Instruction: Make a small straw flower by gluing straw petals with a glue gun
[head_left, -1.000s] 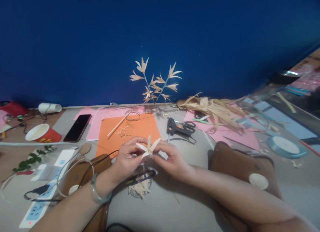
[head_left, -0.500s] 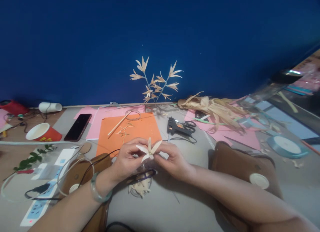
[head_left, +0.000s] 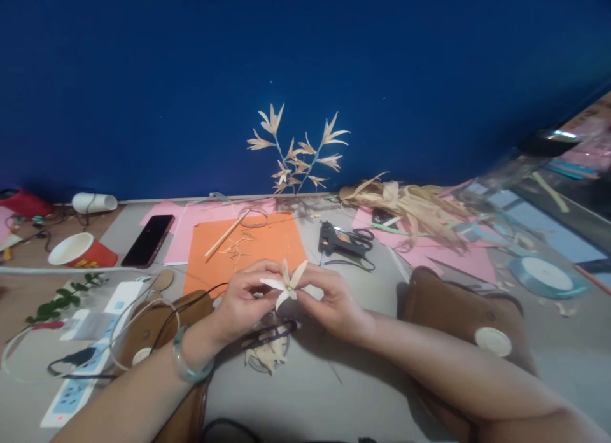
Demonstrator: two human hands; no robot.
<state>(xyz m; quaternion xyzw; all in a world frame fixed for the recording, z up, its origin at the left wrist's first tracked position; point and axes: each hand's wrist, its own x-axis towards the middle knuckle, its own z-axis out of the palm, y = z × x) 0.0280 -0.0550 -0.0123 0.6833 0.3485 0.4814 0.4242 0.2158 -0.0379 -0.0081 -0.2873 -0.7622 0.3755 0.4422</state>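
Observation:
Between my two hands is a small cream flower with several pointed petals, which look like dried corn husk. My left hand pinches it from the left side, thumb and fingers closed. From the right, the closed fingers of my right hand grip its petals. The stem under the flower is hidden. Below my hands, a heap of cut husk petals lies on the grey table, with dark-handled scissors partly over it. A spray of finished husk flowers on blue-wrapped stems stands upright at the back.
A black glue gun lies beyond my right hand, near an orange sheet. Dried husks pile at back right, with a ribbon roll nearer. At left are a phone, a paper cup and a power strip.
The flower has turned a little between my fingers, its petals now pointing differently. Both hands keep their hold in nearly the same place.

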